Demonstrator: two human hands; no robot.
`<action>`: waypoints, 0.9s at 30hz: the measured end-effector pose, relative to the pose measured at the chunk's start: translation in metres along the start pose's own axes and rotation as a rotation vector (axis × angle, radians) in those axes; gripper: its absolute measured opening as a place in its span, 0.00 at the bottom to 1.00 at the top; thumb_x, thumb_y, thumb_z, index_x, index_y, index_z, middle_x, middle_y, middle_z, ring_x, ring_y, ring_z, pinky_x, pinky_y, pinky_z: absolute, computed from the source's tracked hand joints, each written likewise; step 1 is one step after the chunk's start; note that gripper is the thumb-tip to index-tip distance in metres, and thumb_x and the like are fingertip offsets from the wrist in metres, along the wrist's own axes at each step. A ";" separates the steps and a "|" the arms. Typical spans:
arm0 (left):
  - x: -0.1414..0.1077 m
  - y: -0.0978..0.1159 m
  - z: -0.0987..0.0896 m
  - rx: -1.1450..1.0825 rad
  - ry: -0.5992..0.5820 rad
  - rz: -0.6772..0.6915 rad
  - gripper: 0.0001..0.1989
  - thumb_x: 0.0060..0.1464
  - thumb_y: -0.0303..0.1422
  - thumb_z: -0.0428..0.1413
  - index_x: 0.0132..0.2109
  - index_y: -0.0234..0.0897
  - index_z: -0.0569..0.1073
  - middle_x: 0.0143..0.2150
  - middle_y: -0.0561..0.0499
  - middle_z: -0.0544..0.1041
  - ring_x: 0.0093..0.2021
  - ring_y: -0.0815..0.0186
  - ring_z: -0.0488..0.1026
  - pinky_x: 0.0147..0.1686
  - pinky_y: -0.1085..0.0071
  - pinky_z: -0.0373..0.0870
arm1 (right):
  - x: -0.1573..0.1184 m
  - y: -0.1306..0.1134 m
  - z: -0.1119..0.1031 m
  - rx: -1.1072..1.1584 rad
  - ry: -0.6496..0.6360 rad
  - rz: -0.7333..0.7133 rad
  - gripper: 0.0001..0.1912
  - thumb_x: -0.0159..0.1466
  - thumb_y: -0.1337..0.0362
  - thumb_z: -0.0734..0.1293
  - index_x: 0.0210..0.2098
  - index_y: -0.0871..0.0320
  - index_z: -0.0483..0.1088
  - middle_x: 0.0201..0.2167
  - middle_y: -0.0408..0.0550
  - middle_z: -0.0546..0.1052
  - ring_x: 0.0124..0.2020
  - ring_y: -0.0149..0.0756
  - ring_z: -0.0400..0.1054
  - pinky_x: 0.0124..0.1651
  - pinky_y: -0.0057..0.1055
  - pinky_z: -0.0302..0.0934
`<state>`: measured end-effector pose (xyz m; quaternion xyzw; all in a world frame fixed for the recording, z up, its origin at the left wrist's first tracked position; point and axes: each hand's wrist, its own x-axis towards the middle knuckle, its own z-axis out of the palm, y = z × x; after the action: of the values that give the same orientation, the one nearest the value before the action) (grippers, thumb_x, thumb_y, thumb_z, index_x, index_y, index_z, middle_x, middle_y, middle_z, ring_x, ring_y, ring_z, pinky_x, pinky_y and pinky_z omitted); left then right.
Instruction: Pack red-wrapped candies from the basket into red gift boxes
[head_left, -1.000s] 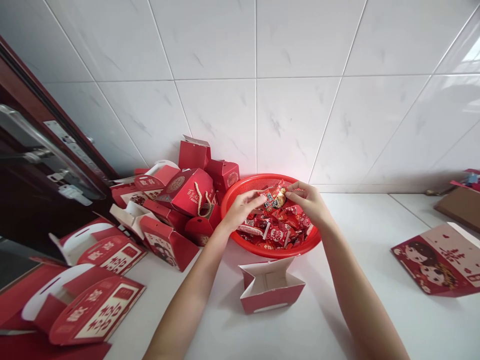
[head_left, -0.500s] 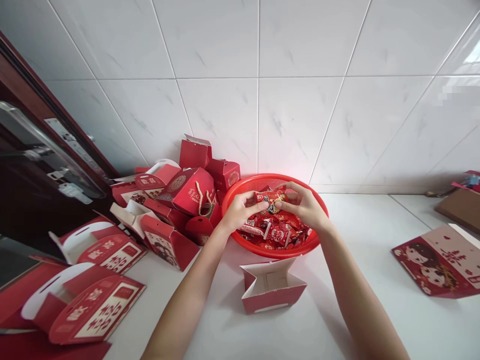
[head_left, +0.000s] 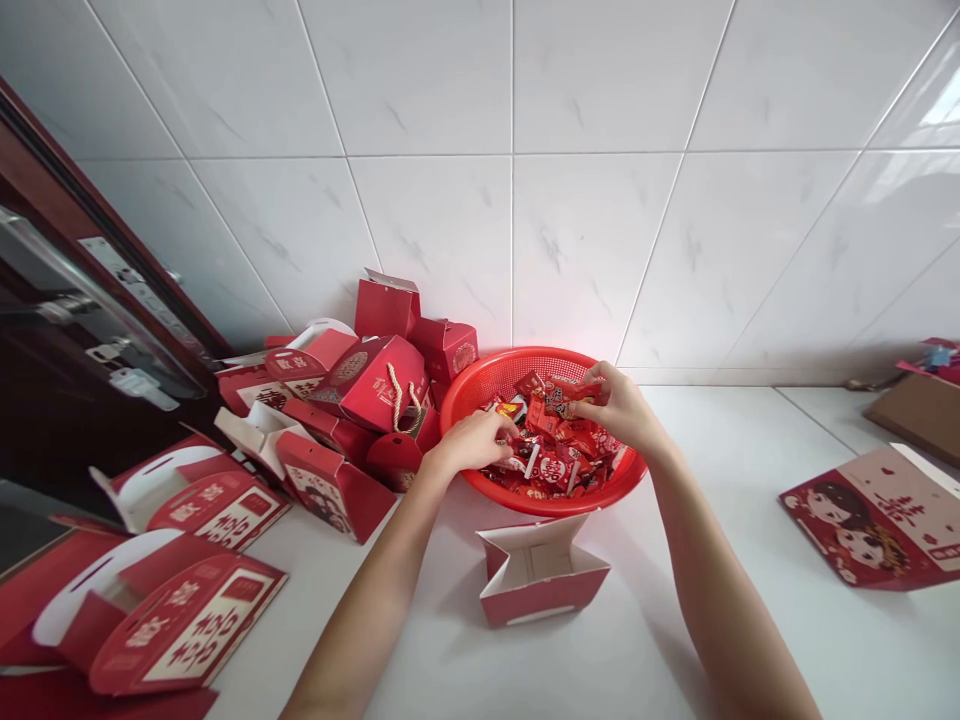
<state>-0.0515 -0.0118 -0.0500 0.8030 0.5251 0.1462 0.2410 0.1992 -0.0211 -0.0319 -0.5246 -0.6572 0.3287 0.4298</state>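
Observation:
A red perforated plastic basket (head_left: 551, 505) holds a heap of wrapped candies (head_left: 553, 468), mostly red with some gold and white. My right hand (head_left: 619, 408) is over the basket's right side, thumb and fingers closed on a red candy packet (head_left: 559, 397) with dark lettering. My left hand (head_left: 476, 440) reaches over the left rim, its fingers curled down among the candies; whatever is under its fingertips is hidden. In front of the basket an open red paper gift box (head_left: 544, 590) stands with its white inside facing up.
Several red gift boxes (head_left: 382, 380) are heaped left of the basket, with more open handled boxes (head_left: 187, 630) nearer me. Another gift box (head_left: 877, 520) with cartoon figures lies at the right. A tiled wall (head_left: 592, 230) rises behind, and a dark door (head_left: 75, 300) stands at the left.
My hands have moved apart. The left has let go of the packet both held and dropped down and left into the candies; the right has shifted slightly right, a packet in its fingers.

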 end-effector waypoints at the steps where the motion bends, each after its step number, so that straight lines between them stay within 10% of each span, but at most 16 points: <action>1: 0.001 0.000 0.001 0.048 -0.039 -0.031 0.12 0.41 0.31 0.69 0.38 0.43 0.84 0.39 0.47 0.84 0.45 0.50 0.81 0.44 0.65 0.74 | 0.000 0.001 0.000 -0.021 -0.002 0.006 0.17 0.52 0.61 0.72 0.35 0.51 0.60 0.33 0.44 0.80 0.35 0.42 0.76 0.34 0.36 0.68; 6: 0.009 0.001 0.000 0.120 -0.159 -0.093 0.13 0.28 0.30 0.73 0.26 0.43 0.80 0.27 0.52 0.77 0.31 0.55 0.78 0.29 0.70 0.67 | 0.000 -0.001 0.002 -0.141 -0.064 0.015 0.17 0.54 0.65 0.71 0.42 0.51 0.64 0.31 0.41 0.79 0.33 0.42 0.76 0.35 0.35 0.66; 11: 0.007 0.004 -0.005 -0.033 -0.162 -0.013 0.14 0.53 0.47 0.60 0.30 0.42 0.80 0.26 0.51 0.78 0.29 0.59 0.75 0.30 0.70 0.64 | 0.002 0.005 0.003 -0.211 -0.071 -0.061 0.16 0.56 0.68 0.69 0.44 0.52 0.71 0.38 0.44 0.81 0.34 0.39 0.75 0.37 0.34 0.66; 17: 0.005 0.005 -0.004 -0.066 -0.022 0.000 0.17 0.60 0.41 0.49 0.27 0.41 0.75 0.27 0.50 0.78 0.32 0.58 0.76 0.33 0.69 0.64 | 0.005 0.012 0.003 -0.278 -0.110 -0.027 0.12 0.56 0.66 0.70 0.40 0.53 0.72 0.30 0.41 0.77 0.31 0.37 0.72 0.34 0.32 0.63; 27: 0.007 0.003 -0.002 0.046 -0.159 -0.053 0.08 0.50 0.31 0.58 0.33 0.44 0.84 0.33 0.50 0.84 0.39 0.54 0.81 0.37 0.68 0.70 | 0.007 0.016 0.003 -0.212 -0.159 -0.033 0.14 0.51 0.67 0.73 0.35 0.53 0.68 0.30 0.40 0.77 0.33 0.39 0.73 0.35 0.33 0.64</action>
<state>-0.0476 -0.0059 -0.0465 0.8031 0.5287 0.0635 0.2673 0.2026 -0.0109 -0.0457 -0.5285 -0.7288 0.2909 0.3240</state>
